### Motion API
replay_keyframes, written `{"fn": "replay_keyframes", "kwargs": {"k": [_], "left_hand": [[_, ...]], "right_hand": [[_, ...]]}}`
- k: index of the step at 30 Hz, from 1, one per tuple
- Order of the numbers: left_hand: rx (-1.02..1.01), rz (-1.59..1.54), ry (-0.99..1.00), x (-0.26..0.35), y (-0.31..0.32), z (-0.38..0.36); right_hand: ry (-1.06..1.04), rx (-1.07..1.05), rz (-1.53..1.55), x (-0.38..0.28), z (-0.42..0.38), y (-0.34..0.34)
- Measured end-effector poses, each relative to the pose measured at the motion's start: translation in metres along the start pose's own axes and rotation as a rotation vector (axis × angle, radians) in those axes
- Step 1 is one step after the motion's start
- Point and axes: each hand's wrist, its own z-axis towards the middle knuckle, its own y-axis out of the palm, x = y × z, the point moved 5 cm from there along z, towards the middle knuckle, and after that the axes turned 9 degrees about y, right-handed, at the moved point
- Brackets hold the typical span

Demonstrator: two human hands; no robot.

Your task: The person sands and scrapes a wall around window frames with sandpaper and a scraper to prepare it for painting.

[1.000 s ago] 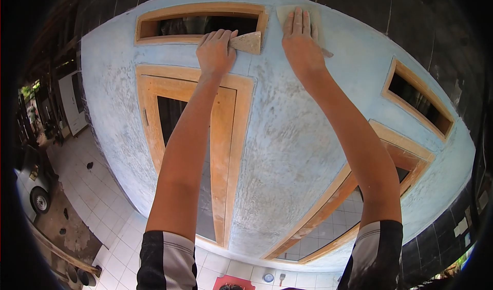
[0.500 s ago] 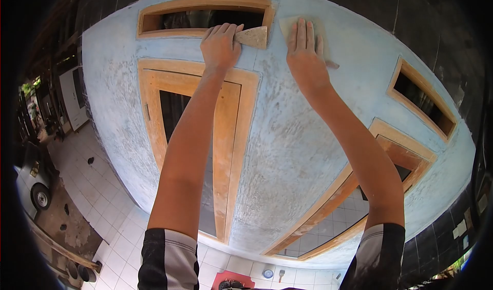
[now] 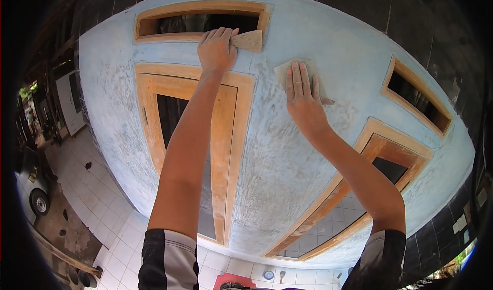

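The left arm rose nearly straight toward the upper middle of the frame, the left hand (image 3: 216,49) clenched around a beige, wedge-bladed scraper (image 3: 247,41); its blade stuck out rightward from the thumb side, near the long orange-brown wooden vent frame (image 3: 169,38); the right arm bent at the elbow at lower right, the right hand (image 3: 305,97) holding a pale, thin, flat spreader (image 3: 281,73) against the mottled blue-grey wall (image 3: 277,151), fingers extended over it; the spreader's edges showed left of and between the fingers.
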Motion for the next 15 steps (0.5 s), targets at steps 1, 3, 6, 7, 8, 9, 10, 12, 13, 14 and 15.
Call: {"fn": "replay_keyframes", "kwargs": {"k": [1, 3, 6, 7, 8, 9, 10, 12, 13, 14, 15], "left_hand": [[-0.001, 0.003, 0.0, -0.0004, -0.0007, -0.0009], [-0.09, 0.005, -0.043, -0.0018, 0.0017, -0.0018], [-0.098, -0.004, -0.041, -0.0018, 0.002, -0.0011], [-0.1, -0.006, -0.041, -0.0014, 0.0028, -0.0013], [-0.086, -0.006, -0.04, -0.001, 0.0019, -0.0015], [-0.074, -0.005, -0.039, -0.0009, 0.0006, -0.0023], [-0.076, -0.005, -0.04, -0.001, 0.0, -0.0024], [-0.081, -0.005, -0.044, -0.002, 0.0017, -0.0016], [-0.079, -0.007, -0.044, -0.002, 0.0017, -0.0019], [-0.076, -0.003, -0.038, -0.0007, 0.0006, -0.0026], [-0.073, 0.002, -0.031, 0.0001, -0.0003, -0.0024]], "right_hand": [[0.003, -0.003, 0.002, -0.0004, -0.0006, 0.0001], [0.007, -0.004, 0.004, -0.0007, -0.0009, 0.0002], [0.016, -0.001, 0.033, 0.0004, -0.0008, 0.0015], [0.021, 0.001, 0.025, -0.0002, -0.0008, 0.002], [0.024, 0.002, 0.017, -0.0008, -0.0009, 0.0021], [0.022, -0.001, 0.019, -0.0009, -0.0013, 0.002], [0.02, 0.003, 0.041, -0.0004, -0.0015, 0.0013], [0.018, 0.008, 0.059, 0.0009, -0.0005, -0.0008], [0.012, 0.005, 0.034, 0.0011, 0.0002, -0.0013], [0.007, 0.0, 0.01, 0.0013, -0.0002, -0.0017], [0.008, 0.0, 0.009, 0.0029, 0.0003, -0.0012]]}}
